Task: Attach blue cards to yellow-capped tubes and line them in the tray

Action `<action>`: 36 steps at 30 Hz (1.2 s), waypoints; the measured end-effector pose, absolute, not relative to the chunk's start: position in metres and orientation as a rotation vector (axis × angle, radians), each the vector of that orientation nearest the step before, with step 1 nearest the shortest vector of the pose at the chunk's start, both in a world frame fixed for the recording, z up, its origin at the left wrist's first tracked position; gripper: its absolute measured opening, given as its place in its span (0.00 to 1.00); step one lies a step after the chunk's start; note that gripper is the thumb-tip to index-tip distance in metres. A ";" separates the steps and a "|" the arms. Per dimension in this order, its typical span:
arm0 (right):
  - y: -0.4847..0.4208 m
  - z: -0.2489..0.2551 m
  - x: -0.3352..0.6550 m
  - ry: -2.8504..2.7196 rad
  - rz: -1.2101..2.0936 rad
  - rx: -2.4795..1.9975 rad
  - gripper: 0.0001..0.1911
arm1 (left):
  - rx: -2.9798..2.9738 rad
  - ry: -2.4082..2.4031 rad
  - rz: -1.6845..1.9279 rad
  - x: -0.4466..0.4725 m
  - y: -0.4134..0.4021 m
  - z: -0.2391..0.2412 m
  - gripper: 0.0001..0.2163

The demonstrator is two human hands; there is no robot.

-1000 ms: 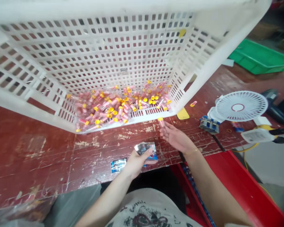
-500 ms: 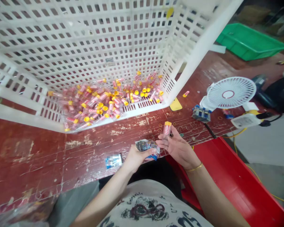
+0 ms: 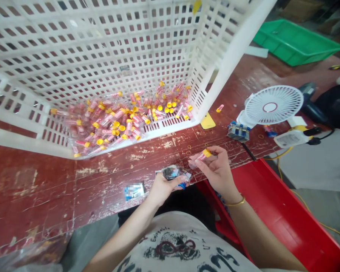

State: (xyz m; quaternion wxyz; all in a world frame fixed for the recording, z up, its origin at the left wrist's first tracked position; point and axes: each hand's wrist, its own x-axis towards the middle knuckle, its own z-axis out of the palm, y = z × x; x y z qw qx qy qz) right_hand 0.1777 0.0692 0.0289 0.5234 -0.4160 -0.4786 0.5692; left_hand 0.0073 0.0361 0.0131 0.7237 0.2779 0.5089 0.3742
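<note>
My left hand (image 3: 164, 188) is closed on a clear plastic packet (image 3: 174, 173) with dark and blue contents, above the table's front edge. Just right of it, my right hand (image 3: 218, 172) grips a small clear tube (image 3: 201, 155) with a yellow cap and a pink-and-white label. The tube is tilted, cap up and to the right, its lower end between my fingers. Beyond both hands, a white plastic crate (image 3: 172, 130) leans open toward me, with many similar yellow-capped tubes (image 3: 113, 121) piled inside it. What exactly the packet contains is too small to tell.
A small white fan (image 3: 274, 105), a bundle of blue-and-clear packs (image 3: 238, 132), a spray bottle (image 3: 290, 138) and a yellow card (image 3: 207, 121) are to the right. A phone-like flat item (image 3: 134, 191) lies left. A green tray (image 3: 297, 45) stands behind, a red bin (image 3: 274, 196) below.
My right hand has turned, tipping the tube from near upright to slanted, and its fingers have closed around it. My left hand still holds the packet. The camera view has shifted slightly.
</note>
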 end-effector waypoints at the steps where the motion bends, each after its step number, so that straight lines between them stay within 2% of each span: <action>1: 0.069 0.030 0.179 -1.173 1.344 -0.982 0.20 | 0.612 1.122 0.831 0.008 0.036 0.013 0.16; 4: 0.071 0.031 0.181 -1.206 1.317 -0.980 0.18 | 0.603 1.129 0.792 0.009 0.036 0.015 0.17; 9: 0.069 0.031 0.180 -1.258 1.277 -1.005 0.17 | 0.725 1.058 0.840 0.009 0.036 0.021 0.13; 17: 0.065 0.037 0.183 -1.605 1.025 -1.078 0.16 | 0.578 1.106 0.871 0.012 0.037 0.018 0.13; 21: 0.075 0.034 0.182 -1.549 1.298 -1.039 0.15 | 0.586 1.097 0.843 0.012 0.035 0.019 0.13; 24: 0.076 0.027 0.178 -1.453 1.528 -1.020 0.12 | 0.465 1.040 0.839 0.014 0.034 0.020 0.17; 26: 0.069 0.022 0.175 -1.493 1.594 -0.996 0.17 | 0.356 1.002 0.856 0.018 0.036 0.022 0.20; 29: 0.052 0.014 0.168 -1.558 1.520 -1.027 0.39 | 0.251 0.983 0.884 0.025 0.040 0.026 0.20; 30: 0.047 0.012 0.166 -1.548 1.456 -1.075 0.42 | 0.244 0.979 0.885 0.027 0.041 0.028 0.19; 36: 0.040 0.003 0.162 -1.527 1.257 -1.115 0.37 | 0.346 0.977 0.831 0.030 0.042 0.031 0.20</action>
